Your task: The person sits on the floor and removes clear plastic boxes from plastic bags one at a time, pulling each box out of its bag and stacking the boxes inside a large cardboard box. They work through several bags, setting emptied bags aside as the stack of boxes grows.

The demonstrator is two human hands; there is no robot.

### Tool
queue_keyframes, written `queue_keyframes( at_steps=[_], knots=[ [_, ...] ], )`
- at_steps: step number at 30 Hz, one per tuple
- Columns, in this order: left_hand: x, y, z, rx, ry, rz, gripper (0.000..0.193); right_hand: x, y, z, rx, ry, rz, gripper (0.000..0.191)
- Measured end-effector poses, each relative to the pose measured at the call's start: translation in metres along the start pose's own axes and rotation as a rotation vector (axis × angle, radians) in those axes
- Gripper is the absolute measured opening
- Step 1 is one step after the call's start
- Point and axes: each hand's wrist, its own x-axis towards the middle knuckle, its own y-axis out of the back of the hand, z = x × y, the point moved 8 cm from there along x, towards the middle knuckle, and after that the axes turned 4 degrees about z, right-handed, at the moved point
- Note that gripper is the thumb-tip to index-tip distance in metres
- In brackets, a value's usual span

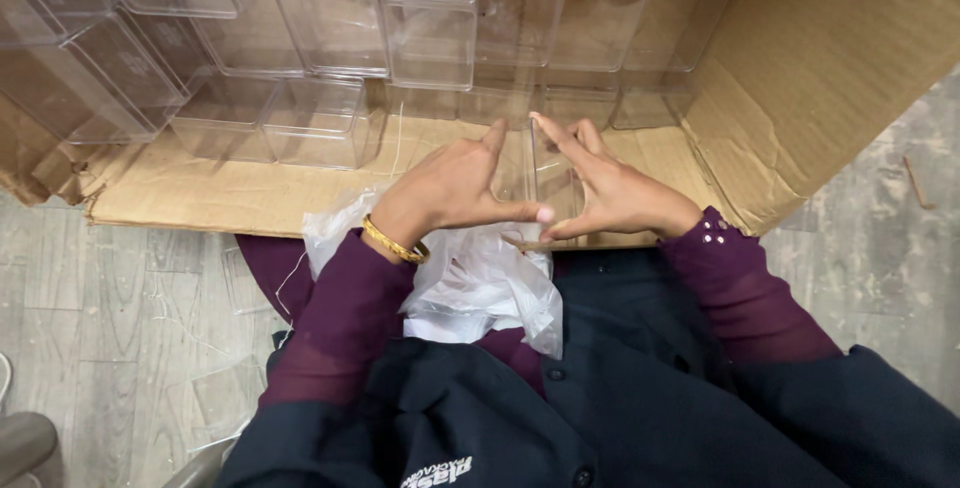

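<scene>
Both my hands hold one small clear plastic box [530, 173] just above my lap, in front of a big open cardboard carton. My left hand [455, 188] grips its left side, thumb stretched along the lower edge and forefinger up at the top. A gold bangle sits on that wrist. My right hand [605, 188] presses on the right side, its fingertips meeting the left ones at the top edge. The box is see-through and its outline is hard to make out.
The cardboard carton [800, 78] lies open on its side, with several clear plastic boxes [330, 33] stacked in rows inside. A crumpled clear plastic bag [480, 283] lies on my lap. Flat clear plastic pieces [225, 388] lie on the grey tiled floor at left.
</scene>
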Motion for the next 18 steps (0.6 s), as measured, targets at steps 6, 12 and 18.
queue_keyframes(
  at_steps=[6,12,18],
  knots=[
    [-0.004,0.001,0.000,-0.011,0.095,0.101,0.115,0.002,-0.006,0.005,0.072,-0.037,0.000,0.131],
    [0.005,-0.014,-0.007,-0.015,0.082,0.111,0.107,0.000,-0.010,0.002,0.085,0.003,0.034,0.131],
    [0.009,-0.004,-0.017,-0.177,0.040,0.104,0.105,-0.002,0.004,-0.006,0.024,0.138,0.176,0.125]
  ],
)
